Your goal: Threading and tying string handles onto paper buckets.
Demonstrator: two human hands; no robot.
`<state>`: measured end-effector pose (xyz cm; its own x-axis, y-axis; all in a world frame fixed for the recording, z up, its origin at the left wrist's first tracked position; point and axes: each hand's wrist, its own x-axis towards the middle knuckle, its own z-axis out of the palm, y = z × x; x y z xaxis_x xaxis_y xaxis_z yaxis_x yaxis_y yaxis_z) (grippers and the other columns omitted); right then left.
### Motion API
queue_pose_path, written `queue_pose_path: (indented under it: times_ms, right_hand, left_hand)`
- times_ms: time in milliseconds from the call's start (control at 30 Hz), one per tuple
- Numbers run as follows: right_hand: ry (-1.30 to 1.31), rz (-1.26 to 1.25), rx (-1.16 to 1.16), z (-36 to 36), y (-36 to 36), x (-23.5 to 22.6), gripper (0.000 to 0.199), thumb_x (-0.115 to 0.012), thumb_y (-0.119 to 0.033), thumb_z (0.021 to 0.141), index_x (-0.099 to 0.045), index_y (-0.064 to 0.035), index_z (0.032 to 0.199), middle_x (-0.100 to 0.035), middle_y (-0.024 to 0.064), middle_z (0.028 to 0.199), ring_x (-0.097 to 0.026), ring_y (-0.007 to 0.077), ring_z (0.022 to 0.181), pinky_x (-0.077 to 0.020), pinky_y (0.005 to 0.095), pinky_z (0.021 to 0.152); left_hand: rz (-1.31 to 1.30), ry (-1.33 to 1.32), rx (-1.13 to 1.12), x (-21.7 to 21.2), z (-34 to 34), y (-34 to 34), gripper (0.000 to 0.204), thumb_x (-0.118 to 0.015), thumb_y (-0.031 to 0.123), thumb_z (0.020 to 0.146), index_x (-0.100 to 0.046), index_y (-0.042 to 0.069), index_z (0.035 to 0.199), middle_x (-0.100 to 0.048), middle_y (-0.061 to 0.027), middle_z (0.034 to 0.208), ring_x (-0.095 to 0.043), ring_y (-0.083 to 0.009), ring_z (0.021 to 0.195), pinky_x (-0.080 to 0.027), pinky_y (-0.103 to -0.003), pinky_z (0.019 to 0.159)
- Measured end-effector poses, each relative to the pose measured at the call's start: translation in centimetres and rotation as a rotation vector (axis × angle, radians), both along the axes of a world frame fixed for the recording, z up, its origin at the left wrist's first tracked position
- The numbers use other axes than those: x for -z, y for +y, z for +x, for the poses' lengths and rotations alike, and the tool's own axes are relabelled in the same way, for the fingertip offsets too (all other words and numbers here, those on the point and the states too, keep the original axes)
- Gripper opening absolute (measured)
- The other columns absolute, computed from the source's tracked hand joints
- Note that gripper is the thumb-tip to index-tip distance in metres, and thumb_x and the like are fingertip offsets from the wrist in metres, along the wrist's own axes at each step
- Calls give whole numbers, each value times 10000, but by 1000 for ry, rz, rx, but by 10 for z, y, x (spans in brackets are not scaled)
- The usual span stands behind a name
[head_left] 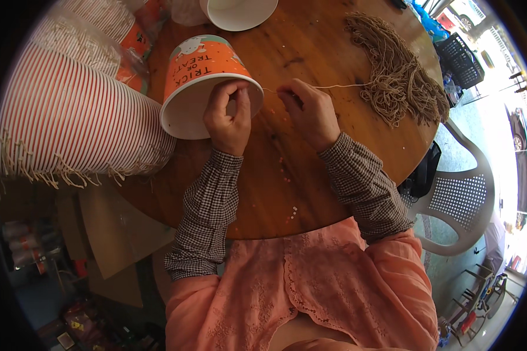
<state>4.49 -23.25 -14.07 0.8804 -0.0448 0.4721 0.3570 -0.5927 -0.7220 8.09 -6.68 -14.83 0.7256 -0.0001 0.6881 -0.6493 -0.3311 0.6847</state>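
Note:
An orange paper bucket (184,64) with a white inside lies tipped on the table, its mouth towards me. My left hand (228,120) reaches into that mouth, thumb and fingers pinched together by the right-hand rim; what they pinch is hidden. Just right of the bucket, my right hand (312,114) is closed on a thin pale cord (341,86). From the bucket's right side the cord runs to my right fingertips. Beyond that hand it stretches to a loose heap of tan cords (401,73).
Long nested stacks of striped paper buckets (82,111) lie at left, cord ends hanging from the nearest. A white bucket (240,13) stands at the far edge. Small paper dots dot the round wooden table (275,199). A plastic chair (459,199) and black crate (459,58) are at right.

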Motion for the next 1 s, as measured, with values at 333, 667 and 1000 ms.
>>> queue_pose_path:
  times_ms: [333, 667, 1000]
  right_hand:
    - [115, 236, -203, 0, 16, 4, 127, -592, -98, 850, -592, -3, 933, -619, 178, 918, -612, 348, 837, -499, 397, 694]
    - [31, -29, -250, -5, 14, -4, 138, -611, -57, 846, -624, -11, 976, -622, 143, 926, -623, 306, 831, -506, 355, 698]
    - [-171, -158, -78, 1, -9, -3, 166, -625, -64, 817, -656, -78, 980, -611, 92, 852, -616, 282, 771, -514, 375, 656]
  left_hand:
    - [171, -234, 175, -8, -9, -16, 173, -621, -83, 804, -644, 22, 940, -656, -107, 908, -649, -252, 839, -534, -331, 703]
    - [92, 163, 39, 3, 7, 1, 87, -592, 12, 874, -645, 18, 943, -652, -102, 874, -650, -198, 737, -517, -292, 632]
    - [185, 220, 226, 2, 7, -1, 96, -644, 51, 854, -636, 21, 946, -625, -73, 870, -640, -148, 729, -523, -267, 628]
